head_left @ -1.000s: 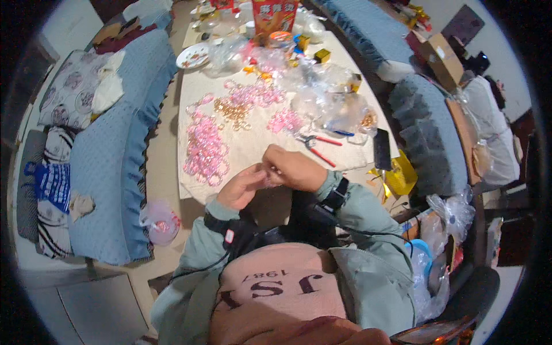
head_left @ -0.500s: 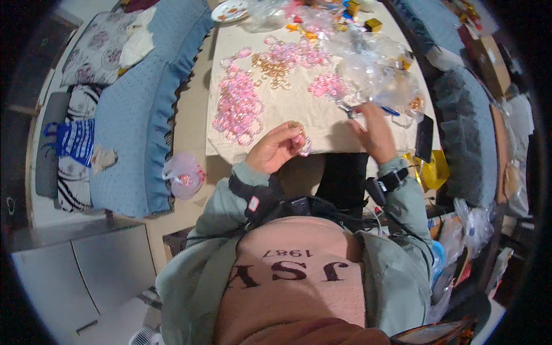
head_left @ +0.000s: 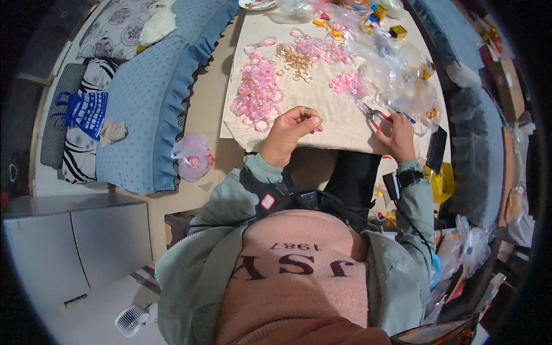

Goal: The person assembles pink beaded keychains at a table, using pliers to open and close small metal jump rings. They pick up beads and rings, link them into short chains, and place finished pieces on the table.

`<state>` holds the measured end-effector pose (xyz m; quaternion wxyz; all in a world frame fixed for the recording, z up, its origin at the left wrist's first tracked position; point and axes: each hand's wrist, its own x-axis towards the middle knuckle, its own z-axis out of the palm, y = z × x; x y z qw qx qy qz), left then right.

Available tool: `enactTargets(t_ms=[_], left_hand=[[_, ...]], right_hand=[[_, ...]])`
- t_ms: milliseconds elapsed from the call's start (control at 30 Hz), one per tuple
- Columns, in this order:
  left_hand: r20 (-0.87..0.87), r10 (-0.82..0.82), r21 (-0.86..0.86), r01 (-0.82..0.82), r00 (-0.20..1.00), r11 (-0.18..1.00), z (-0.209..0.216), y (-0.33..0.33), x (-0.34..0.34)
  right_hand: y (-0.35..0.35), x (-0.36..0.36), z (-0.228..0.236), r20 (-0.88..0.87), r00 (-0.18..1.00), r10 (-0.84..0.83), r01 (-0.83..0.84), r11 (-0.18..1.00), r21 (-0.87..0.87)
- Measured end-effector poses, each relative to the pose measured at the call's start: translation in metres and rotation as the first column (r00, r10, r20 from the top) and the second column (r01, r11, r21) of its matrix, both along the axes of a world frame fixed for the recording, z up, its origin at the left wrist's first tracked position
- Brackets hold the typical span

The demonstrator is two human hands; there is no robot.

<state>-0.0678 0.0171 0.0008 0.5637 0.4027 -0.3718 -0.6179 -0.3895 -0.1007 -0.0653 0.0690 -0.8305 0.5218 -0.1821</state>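
**A:** Hands first — what's in the left?

**B:** My left hand is up over the near edge of the table, fingertips pinched together on a small pink piece — too small to say more, prob. a ring or bead.

**A:** And the right?

**B:** My right hand is at the table's near right corner, fingers curled onto the red-handled pliers. Can't tell if I've got them gripped or am just touching the handles; they lie flat on the cloth.

**A:** Where's the rest of the stock?

**B:** Big heap of pink rings on the left side of the table, just beyond my left hand. Gold rings in the middle, w/ a smaller pink cluster to their right. Clear plastic bags piled along the right edge, just past the pliers.

**A:** Anything off the table?

**B:** Blue sofa along the left, w/ a small bag of pink bits on the floor beside it. Black phone off the near right corner, next to my right wrist.
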Motion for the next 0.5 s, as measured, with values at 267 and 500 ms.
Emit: enactTargets(t_ms=[267, 500], left_hand=[[-0.004, 0.065, -0.017, -0.065, 0.998, 0.998, 0.013, 0.007, -0.008], [0.004, 0.066, -0.021, -0.066, 0.998, 0.998, 0.026, 0.016, -0.008]], right_hand=[[0.058, 0.040, 0.080, 0.432, 0.867, 0.250, -0.283, 0.959, 0.015], [0.068, 0.067, 0.111, 0.335, 0.845, 0.417, -0.399, 0.908, -0.125]])
